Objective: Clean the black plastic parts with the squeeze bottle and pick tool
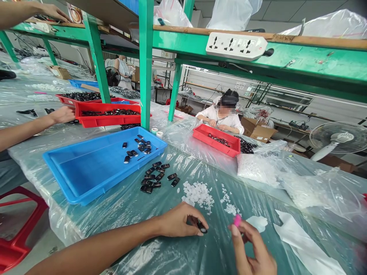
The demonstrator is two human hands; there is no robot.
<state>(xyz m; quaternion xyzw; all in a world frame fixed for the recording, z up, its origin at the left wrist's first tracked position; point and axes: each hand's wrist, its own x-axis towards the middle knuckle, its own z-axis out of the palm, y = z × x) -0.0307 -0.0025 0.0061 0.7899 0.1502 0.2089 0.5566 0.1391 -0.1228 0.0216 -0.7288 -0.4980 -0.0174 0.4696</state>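
Observation:
My left hand (182, 221) is closed in a pinch on a small black plastic piece (203, 229) with a pale round spot, just above the plastic-covered table. To its right, my right hand (254, 244) has thumb and index finger together at a small bright pink piece (237, 220), whose kind I cannot make out. Beyond the hands lie a pile of small white pieces (198, 194) and a smaller scatter of white bits (230, 208). Several loose black plastic pieces (156, 177) lie beside the blue tray (86, 194), which holds more of them.
Red trays (109, 120) of black parts stand at the far left, near a neighbour's hand (64, 114). Across the table a person (220, 114) works behind another red tray (216, 145). Bags of white pieces (258, 170) lie right. A green post (145, 68) supports the overhead shelf.

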